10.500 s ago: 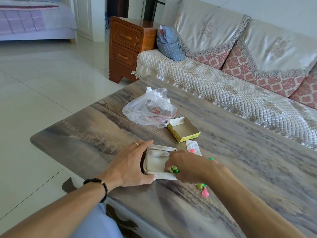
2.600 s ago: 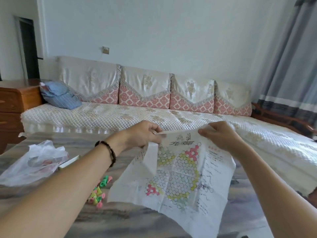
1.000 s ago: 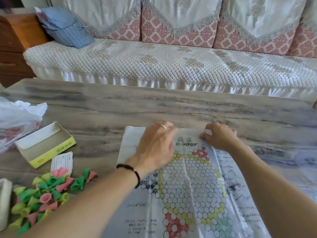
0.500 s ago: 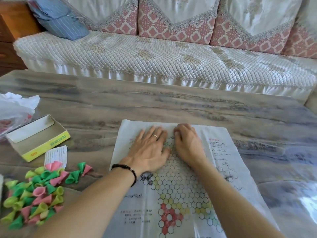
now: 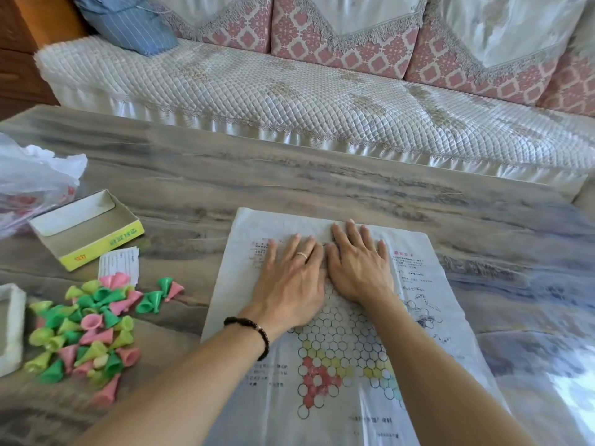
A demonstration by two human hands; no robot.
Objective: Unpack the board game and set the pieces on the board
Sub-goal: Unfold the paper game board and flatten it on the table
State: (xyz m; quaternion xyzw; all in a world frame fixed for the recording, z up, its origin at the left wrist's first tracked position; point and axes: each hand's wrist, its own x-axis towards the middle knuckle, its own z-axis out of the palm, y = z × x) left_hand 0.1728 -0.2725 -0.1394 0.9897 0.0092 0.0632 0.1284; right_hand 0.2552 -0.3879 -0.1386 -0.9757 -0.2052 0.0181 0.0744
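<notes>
Left hand (image 5: 291, 281) and right hand (image 5: 360, 268) lie flat, fingers straight, side by side and pressing on the white paper game board printed with hexagonal cells (image 5: 338, 342).

The board is spread on the grey wood-grain table (image 5: 289, 175). Left of the board sits a heap of green, pink and yellow plastic cone pieces (image 5: 87, 329); beyond the heap, an open yellow-sided cardboard box (image 5: 87, 228) and a crumpled clear plastic bag (image 5: 29, 181). A quilted cream sofa (image 5: 289, 91) stands behind the board.
</notes>
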